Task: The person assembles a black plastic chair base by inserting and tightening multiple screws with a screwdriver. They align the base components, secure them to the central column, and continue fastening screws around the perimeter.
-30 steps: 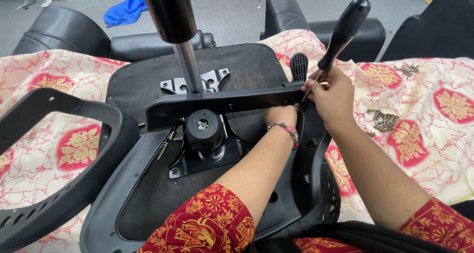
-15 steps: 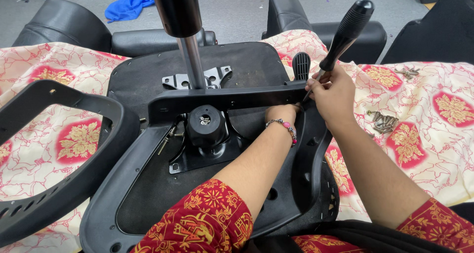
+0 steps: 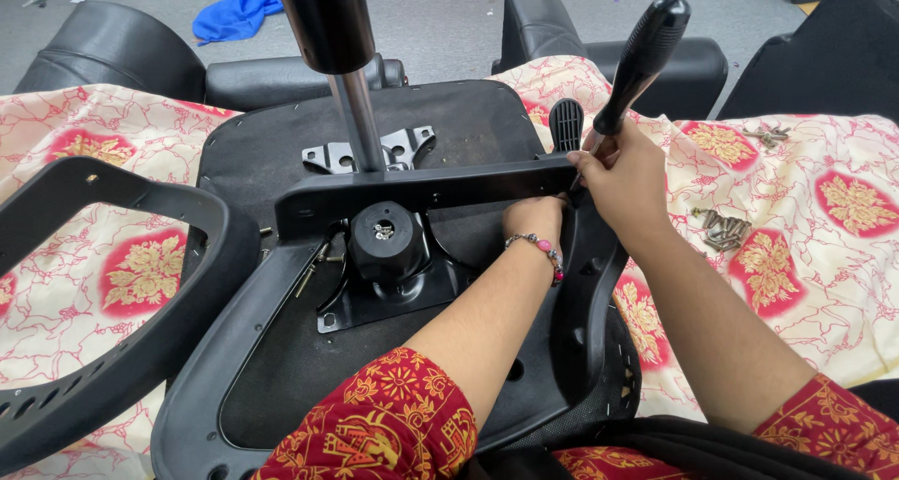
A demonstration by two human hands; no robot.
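The upturned chair seat (image 3: 281,368) lies on the patterned cloth (image 3: 796,283), in the middle. A crossbar (image 3: 421,192) spans it from left to right, with the mechanism knob (image 3: 386,241) just before the bar and the gas cylinder (image 3: 342,77) rising behind it. The armrest frame (image 3: 103,302) lies to the left. At the bar's right end sit the left hand (image 3: 532,220) and the right hand (image 3: 629,182), the screwdriver (image 3: 637,59) standing up from the right one. Loose screws (image 3: 723,229) lie on the cloth to the right. Chair cushions (image 3: 112,54) sit behind.
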